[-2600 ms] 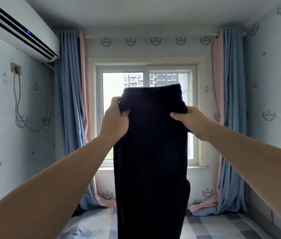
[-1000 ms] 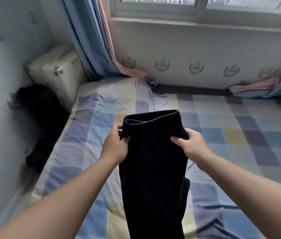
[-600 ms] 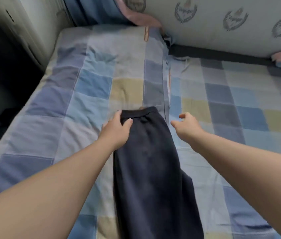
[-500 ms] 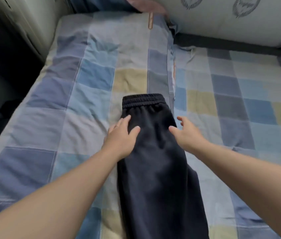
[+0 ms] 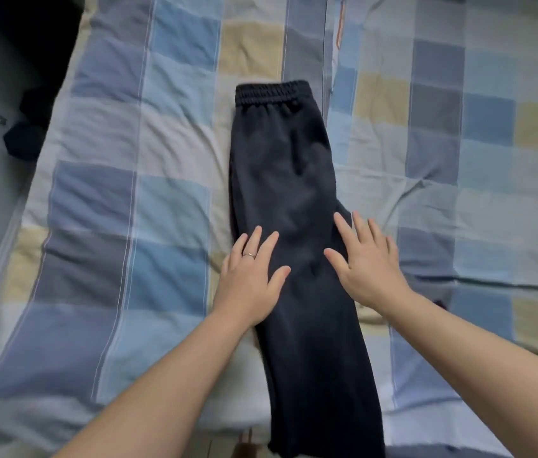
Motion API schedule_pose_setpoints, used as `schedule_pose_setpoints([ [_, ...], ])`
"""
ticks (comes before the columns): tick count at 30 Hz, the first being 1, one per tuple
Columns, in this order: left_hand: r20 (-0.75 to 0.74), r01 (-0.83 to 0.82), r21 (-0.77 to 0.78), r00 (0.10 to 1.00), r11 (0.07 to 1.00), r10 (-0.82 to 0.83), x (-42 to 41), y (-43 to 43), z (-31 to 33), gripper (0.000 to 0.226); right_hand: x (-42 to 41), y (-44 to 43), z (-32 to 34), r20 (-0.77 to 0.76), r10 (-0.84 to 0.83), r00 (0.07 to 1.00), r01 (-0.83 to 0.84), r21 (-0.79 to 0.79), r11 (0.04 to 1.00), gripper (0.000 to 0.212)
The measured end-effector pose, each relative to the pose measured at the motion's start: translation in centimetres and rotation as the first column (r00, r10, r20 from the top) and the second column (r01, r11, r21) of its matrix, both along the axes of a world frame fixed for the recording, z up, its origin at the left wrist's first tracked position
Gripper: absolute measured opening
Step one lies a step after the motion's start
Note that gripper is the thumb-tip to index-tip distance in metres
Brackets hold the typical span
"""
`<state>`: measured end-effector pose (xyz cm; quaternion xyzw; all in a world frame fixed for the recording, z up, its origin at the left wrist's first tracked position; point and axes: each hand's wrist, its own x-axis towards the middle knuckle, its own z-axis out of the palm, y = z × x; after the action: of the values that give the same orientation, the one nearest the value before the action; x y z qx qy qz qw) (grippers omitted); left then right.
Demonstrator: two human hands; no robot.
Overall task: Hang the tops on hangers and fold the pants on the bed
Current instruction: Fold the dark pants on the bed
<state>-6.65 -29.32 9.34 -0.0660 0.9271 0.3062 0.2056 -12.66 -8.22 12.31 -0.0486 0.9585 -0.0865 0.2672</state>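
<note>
Dark navy pants [image 5: 282,166] lie lengthwise on the bed [image 5: 135,206], folded leg over leg, elastic waistband at the far end. Their lower legs run past the near edge of the mattress and out of view. My left hand [image 5: 249,276] rests flat with straight fingers on the pants' left edge around mid-length. My right hand [image 5: 365,259] lies flat with spread fingers on the right edge, partly over the sheet. Neither hand grips the fabric.
The bed is covered by a checked sheet in blue, grey and pale yellow squares, wrinkled around the pants. A dark gap [image 5: 29,123] with black items runs along the bed's left side. Floor shows just below the near mattress edge.
I lowered the pants from in front of the window onto the bed and let go of the waistband. Both hands have since slid toward me along the pants, flat on the fabric.
</note>
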Motion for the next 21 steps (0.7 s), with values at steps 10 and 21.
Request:
schedule_pose_setpoints([
  [10,0.185,-0.023,-0.056,0.982,0.998,0.033,21.7,6.0,3.2,0.066,19.6,9.1,3.8,0.097,0.064,0.993,-0.063,-0.013,0.998,0.065],
  [21,0.42,-0.361,0.055,0.854,0.931,0.307,35.5,11.6,-2.5,0.076,32.3,15.6,-2.2,0.337,-0.262,0.904,0.356,-0.253,0.9,0.062],
])
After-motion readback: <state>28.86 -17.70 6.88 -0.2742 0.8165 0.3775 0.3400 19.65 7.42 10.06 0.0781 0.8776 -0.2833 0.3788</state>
